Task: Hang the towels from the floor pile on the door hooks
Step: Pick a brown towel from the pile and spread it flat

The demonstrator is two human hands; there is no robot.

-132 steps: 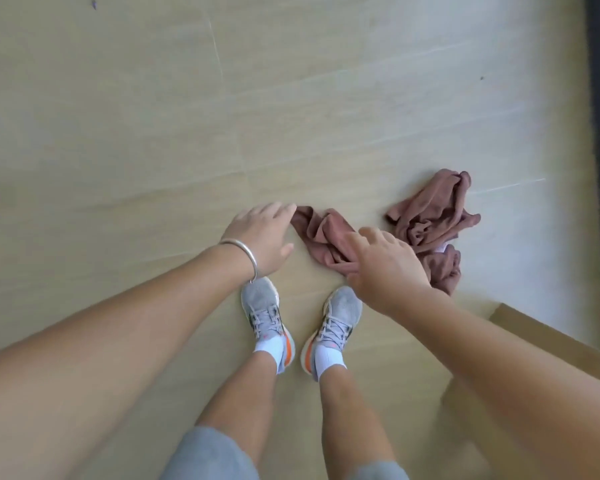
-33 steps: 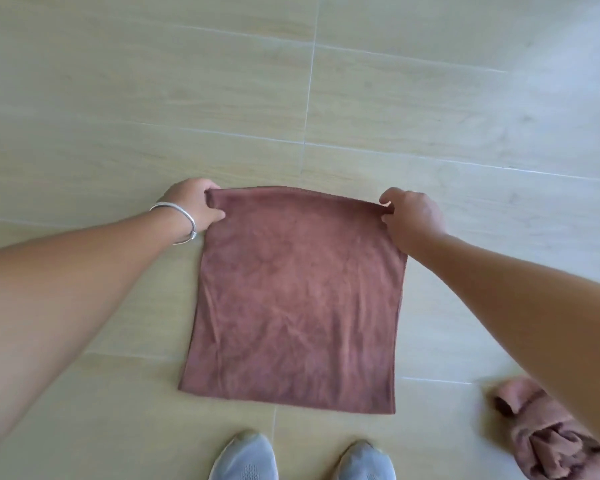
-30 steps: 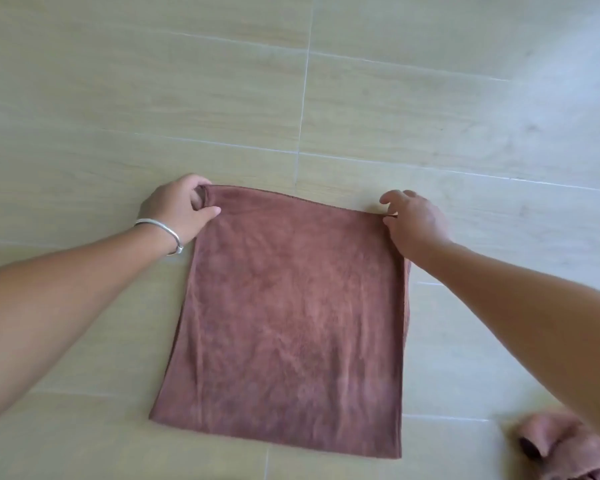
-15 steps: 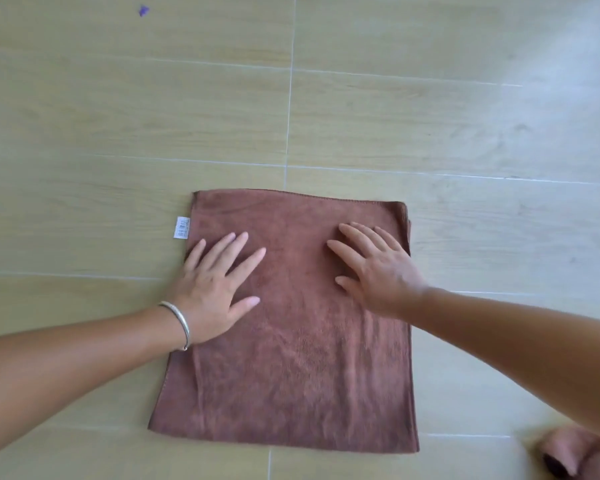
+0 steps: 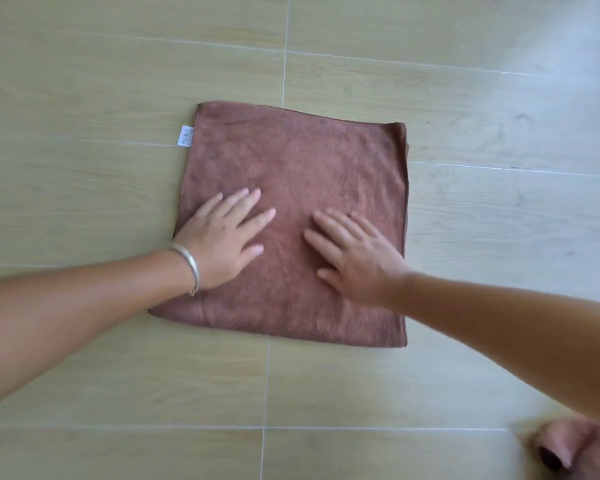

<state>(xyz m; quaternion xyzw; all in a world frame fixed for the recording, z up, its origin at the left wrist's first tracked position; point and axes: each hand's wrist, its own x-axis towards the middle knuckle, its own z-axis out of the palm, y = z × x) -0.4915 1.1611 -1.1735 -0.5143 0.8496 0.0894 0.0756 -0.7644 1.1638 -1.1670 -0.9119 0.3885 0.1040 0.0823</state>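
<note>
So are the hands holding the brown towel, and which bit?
No, nothing is held. The left hand and right hand lie flat with straight fingers on the middle of the towel.

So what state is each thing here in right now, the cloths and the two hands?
Brown towel: spread flat on the floor, white tag sticking out at its left edge.
Left hand: fingers straight, palm down on the towel.
Right hand: fingers straight, palm down on the towel.
Crumpled towel: bunched up on the floor, blurred, partly out of frame.
</note>
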